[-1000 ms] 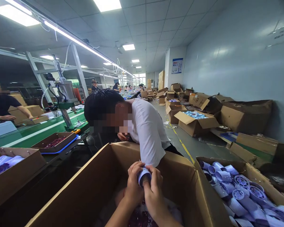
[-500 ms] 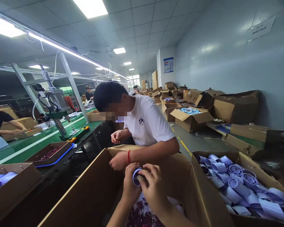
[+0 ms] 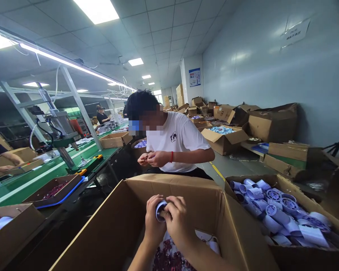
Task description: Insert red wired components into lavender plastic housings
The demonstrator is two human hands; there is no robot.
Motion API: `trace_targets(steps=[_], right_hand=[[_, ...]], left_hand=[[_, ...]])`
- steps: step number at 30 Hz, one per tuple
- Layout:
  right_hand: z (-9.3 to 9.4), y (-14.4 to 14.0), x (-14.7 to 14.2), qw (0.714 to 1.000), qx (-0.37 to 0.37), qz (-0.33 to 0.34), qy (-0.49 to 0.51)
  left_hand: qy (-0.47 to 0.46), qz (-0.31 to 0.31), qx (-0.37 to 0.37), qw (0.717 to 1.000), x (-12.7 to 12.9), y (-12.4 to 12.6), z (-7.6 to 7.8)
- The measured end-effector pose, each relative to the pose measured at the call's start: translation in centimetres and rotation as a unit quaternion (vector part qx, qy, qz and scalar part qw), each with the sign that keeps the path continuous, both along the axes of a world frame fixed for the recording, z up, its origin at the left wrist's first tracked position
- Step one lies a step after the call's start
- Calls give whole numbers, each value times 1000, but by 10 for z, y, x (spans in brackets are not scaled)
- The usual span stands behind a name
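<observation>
Edges, room: large cardboard box (image 3: 124, 222), flaps up, filling the foreground; second open carton (image 3: 296, 195) touching its right wall; green conveyor table (image 3: 45, 171) along the left; bare floor strip with a yellow line (image 3: 217, 171) running back on the right, hemmed in by more boxes against the wall.

Containers: large box holding dark red small parts (image 3: 169, 256) on pale wrapping at the bottom; right carton heaped with pale lilac cylindrical housings (image 3: 274, 214); shallow tray (image 3: 55, 188) of dark red pieces on the table edge.

Hands: left hand (image 3: 154, 222) and right hand (image 3: 176, 222) curled tight together around one lilac cylinder (image 3: 160, 209), held above the large box's interior.

Beyond the box: co-worker in white T-shirt (image 3: 177, 145), facing, fingering something small.
</observation>
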State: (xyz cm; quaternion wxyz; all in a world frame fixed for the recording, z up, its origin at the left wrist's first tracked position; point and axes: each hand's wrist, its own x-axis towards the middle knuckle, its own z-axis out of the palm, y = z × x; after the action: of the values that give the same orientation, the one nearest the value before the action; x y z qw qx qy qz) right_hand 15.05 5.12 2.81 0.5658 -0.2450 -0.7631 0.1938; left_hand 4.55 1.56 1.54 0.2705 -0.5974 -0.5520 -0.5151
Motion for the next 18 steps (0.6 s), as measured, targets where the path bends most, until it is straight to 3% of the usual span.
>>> trace_targets(steps=[5, 8, 12, 15, 18], right_hand=[[1, 1, 0, 998, -56, 34, 1], [4, 4, 4, 983, -173, 65, 18], [7, 10, 9, 939, -303, 152, 61], [8, 15, 11, 933, -311, 175, 42], [7, 17, 11, 945, -298, 134, 14]], left_hand=[[2, -10, -4, 1000, -1, 1, -2], [-19, -25, -21, 999, 0, 0, -3], [-14, -48, -55, 997, 1, -1, -1], [-1, -58, -68, 996, 4, -1, 2], [13, -75, -84, 994, 6, 1, 6]])
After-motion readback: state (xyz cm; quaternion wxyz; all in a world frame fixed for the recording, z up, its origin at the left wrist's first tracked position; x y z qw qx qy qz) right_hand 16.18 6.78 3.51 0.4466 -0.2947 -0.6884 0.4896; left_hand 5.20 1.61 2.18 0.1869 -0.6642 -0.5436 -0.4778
